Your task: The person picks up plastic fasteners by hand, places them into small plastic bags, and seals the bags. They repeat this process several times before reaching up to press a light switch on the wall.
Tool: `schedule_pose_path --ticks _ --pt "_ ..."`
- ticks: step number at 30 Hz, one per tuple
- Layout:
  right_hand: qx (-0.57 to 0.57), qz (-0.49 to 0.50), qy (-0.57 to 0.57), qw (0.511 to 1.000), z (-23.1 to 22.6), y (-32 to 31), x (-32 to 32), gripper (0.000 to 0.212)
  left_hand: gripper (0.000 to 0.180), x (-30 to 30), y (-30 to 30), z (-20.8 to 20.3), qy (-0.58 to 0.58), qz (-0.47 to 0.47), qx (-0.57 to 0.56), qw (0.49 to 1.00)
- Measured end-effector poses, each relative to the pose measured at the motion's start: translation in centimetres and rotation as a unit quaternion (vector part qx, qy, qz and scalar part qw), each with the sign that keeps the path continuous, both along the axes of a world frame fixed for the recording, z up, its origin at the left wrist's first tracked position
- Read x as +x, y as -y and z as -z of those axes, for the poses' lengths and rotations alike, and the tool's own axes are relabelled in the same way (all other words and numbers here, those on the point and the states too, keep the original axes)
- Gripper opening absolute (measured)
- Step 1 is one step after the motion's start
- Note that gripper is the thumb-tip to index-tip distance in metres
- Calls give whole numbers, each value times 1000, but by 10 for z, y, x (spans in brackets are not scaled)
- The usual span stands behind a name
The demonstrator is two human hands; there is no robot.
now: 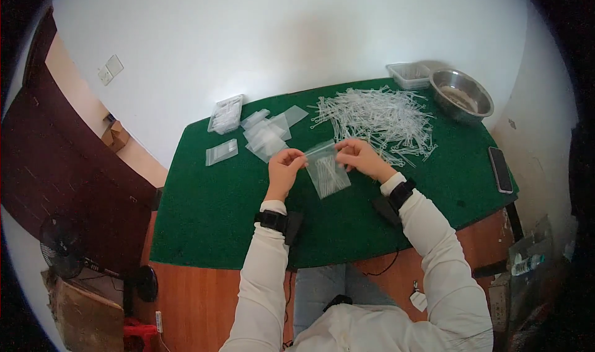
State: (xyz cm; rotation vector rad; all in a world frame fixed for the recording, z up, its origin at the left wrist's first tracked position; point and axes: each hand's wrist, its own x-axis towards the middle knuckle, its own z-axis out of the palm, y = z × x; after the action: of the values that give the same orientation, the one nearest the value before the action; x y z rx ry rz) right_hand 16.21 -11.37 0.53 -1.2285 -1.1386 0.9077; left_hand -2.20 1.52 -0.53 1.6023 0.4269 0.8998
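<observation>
Over the green mat (211, 215), both hands pinch the top edge of a small clear plastic bag (328, 173) with several thin clear plastic pieces inside. My left hand (284, 168) grips its left corner. My right hand (357, 156) grips its right corner. The bag hangs down between them, slightly tilted. Just beyond my right hand lies a big pile of loose clear plastic pieces (378, 117).
Empty clear bags (268, 132) lie scattered at the mat's far left, with one bag (221, 151) apart and a filled clear tray (226, 114) behind. A steel bowl (462, 95) and a plastic tub (409, 74) sit far right. A phone (500, 169) lies at the right edge.
</observation>
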Motion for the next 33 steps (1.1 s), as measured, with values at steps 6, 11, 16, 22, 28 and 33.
schedule_pose_path --ticks 6,11,16,22,28,33 --pt "-6 -89 52 995 12 -3 0 15 7 -2 -3 1 73 -62 -70 993" --pt "-42 -88 63 993 20 -6 8 12 12 5 13 -14 62 -50 -180 980" --pt "-34 -100 61 993 19 -8 6 10 19 0 3 2 -39 -9 -131 991" --pt "-52 -80 49 994 16 -7 13 9 20 -7 -2 4 -107 0 -110 988" --pt "-42 -57 28 997 15 -10 8 10 18 -41 -16 -1 -137 -32 -176 974" --pt "-44 -32 33 998 15 -3 13 10 19 -100 -59 -4 -73 -98 -177 977"
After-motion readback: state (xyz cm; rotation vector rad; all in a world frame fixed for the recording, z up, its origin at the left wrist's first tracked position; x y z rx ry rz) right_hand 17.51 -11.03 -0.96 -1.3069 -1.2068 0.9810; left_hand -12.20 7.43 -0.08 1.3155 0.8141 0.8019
